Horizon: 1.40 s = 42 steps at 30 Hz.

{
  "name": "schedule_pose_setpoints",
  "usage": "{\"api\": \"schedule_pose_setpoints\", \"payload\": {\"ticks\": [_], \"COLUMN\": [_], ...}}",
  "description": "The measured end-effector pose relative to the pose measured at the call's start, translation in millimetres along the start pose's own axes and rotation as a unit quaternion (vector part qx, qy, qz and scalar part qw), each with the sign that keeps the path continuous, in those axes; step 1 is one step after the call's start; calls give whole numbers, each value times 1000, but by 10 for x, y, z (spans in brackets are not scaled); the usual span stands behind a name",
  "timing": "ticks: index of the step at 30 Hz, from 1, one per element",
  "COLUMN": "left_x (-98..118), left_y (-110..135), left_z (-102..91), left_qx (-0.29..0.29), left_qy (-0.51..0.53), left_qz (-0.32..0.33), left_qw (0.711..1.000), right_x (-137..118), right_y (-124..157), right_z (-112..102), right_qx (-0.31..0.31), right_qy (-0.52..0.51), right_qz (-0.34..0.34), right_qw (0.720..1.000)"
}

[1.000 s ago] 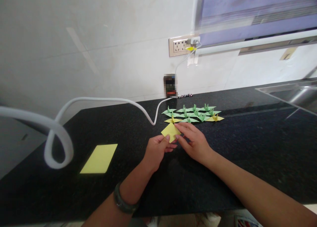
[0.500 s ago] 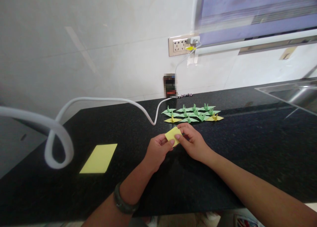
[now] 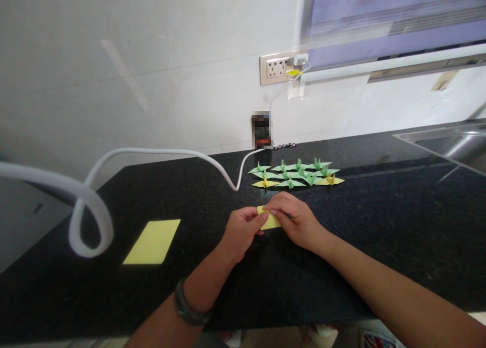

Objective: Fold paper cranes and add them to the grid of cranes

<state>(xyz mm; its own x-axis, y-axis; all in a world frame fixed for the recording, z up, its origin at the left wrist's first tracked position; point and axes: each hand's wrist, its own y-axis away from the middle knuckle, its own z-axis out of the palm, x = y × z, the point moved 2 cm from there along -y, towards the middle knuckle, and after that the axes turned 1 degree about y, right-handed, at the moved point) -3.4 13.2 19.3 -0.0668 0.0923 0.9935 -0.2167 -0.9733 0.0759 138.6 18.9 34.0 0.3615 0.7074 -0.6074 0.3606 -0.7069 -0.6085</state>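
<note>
A small folded piece of yellow paper (image 3: pixel 270 222) is held between both hands above the dark counter. My left hand (image 3: pixel 243 229) pinches its left side, thumb on top. The fingers of my right hand (image 3: pixel 298 219) are closed on its upper edge and partly cover it. Beyond my hands stand several folded paper cranes (image 3: pixel 290 182) in close rows, mostly green, with yellow ones at the front corners. To the left, flat on the counter, lies yellow square paper (image 3: pixel 152 242); whether it is one sheet or a stack I cannot tell.
A thick white cable (image 3: pixel 182 151) loops over the left of the black counter (image 3: pixel 212 307). A pixelated upright object (image 3: pixel 261 130) leans on the wall below a socket panel (image 3: pixel 274 69) with a charger. A metal sink (image 3: pixel 451 143) lies at the right.
The folded yellow paper has turned in my hands. My right fingers have moved left across its top edge, covering more of it. My left hand keeps nearly the same place.
</note>
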Motion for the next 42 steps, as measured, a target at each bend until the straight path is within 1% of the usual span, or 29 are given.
{"api": "schedule_pose_setpoints", "payload": {"ticks": [2,6,10,12,16,20,26,33,38,42], "left_x": [-3,-14,-26,-32,-35,-35,-40,-35,-38,-46], "left_y": [-8,-33,-50,-51,-50,-51,-60,-61,-60,-65], "left_z": [-10,-46,-62,-58,-41,-32,-34,-24,-27,-40], "left_qx": [7,34,42,43,41,34,30,43,50,47], "left_qy": [-2,23,58,68,82,81,81,95,110,110], "left_qz": [10,16,10,7,9,4,-1,-1,-5,3], "left_qw": [1000,999,997,997,996,996,996,995,993,993], "right_x": [-4,43,100,118,133,127,107,89,60,60], "right_y": [0,31,52,51,48,47,34,27,33,35], "right_z": [-5,24,41,36,13,3,11,22,29,29], "right_qx": [15,45,69,71,84,95,78,62,55,57], "right_qy": [2,6,18,51,126,173,223,242,234,222], "right_qz": [3,50,87,77,27,-14,-35,-43,-47,-40], "right_qw": [1000,998,994,993,988,980,971,967,969,973]}}
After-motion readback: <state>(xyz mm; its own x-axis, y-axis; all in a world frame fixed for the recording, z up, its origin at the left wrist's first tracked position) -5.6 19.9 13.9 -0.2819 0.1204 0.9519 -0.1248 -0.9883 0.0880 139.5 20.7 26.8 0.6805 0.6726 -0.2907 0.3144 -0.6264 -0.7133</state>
